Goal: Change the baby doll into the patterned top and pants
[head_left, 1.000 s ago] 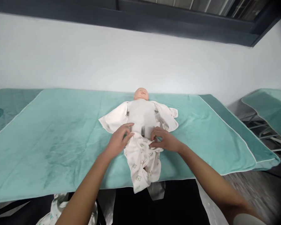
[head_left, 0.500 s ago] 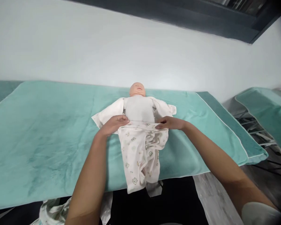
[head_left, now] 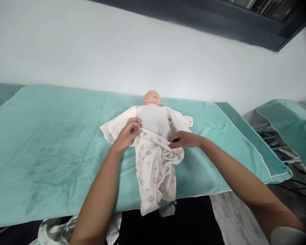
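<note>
A baby doll (head_left: 153, 117) lies on its back, head toward the wall, its pale grey torso bare between the spread sides of a white top (head_left: 119, 122). Printed baby pants (head_left: 153, 166) cover its lower body, and the legs of the pants reach over the front edge. At the waistband's left end, my left hand (head_left: 129, 133) pinches the cloth between thumb and fingers. My right hand (head_left: 185, 139) is closed on the waistband at the other side, its fingertips partly hidden in the folds. The waistband slants down toward the right.
A turquoise blanket (head_left: 66, 146) covers the table against a white wall (head_left: 117, 51). Patterned cloth (head_left: 56, 233) hangs below at the lower left. Another covered table (head_left: 288, 126) with a metal frame stands at right. A dark window frame (head_left: 219, 27) juts above.
My left hand has raised its end of the waistband toward the doll's chest. My right hand has shifted slightly lower, so the once level waistband now slants. The view has tilted slightly.
</note>
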### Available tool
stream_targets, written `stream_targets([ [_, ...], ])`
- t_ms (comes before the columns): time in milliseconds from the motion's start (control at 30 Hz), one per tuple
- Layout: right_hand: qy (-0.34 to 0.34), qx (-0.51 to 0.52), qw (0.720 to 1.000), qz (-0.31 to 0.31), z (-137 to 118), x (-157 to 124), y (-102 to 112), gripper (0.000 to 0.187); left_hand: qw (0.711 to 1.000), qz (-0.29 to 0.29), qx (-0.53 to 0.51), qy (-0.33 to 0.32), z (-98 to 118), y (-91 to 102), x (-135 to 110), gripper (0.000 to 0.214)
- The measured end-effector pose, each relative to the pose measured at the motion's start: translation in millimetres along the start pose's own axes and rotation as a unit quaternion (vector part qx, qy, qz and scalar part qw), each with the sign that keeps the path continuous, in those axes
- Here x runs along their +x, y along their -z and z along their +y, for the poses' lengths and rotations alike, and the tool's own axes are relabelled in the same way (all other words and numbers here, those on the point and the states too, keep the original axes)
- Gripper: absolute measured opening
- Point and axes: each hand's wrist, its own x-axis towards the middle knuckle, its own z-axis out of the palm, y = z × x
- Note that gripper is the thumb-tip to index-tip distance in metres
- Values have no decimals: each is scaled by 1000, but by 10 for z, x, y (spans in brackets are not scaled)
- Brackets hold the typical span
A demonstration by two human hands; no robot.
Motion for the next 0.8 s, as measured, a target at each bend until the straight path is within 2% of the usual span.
stream_targets([
  [100,76,-41,976,198,-205,44,-152,21,999,-7,-51,7,44,-113,-16,20],
  [133,90,-36,968,231,-246,73,-194,20,998,2,-67,21,57,-140,-28,21],
  [200,88,7,972,218,-280,133,-229,23,995,34,-81,50,70,-169,-52,22],
  [267,88,95,979,160,-260,169,-193,28,992,63,-87,63,65,-168,-69,23],
  [333,123,196,964,127,-215,168,-104,34,988,81,-118,62,48,-149,-75,23],
  [400,157,250,949,113,-180,137,5,38,980,82,-169,66,30,-129,-76,24],
  [467,139,211,964,76,-162,91,116,38,974,64,-204,82,20,-118,-74,24],
  [567,52,25,998,31,-93,40,257,33,974,49,-198,100,29,-111,-66,22],
  [667,2,-89,993,79,131,53,297,33,977,50,-173,111,59,-87,-55,21],
  [733,34,-106,982,154,339,102,226,34,981,20,-139,134,73,-64,-53,26],
  [800,110,-120,953,257,520,171,88,31,985,-6,-81,150,67,-54,-56,34],
])
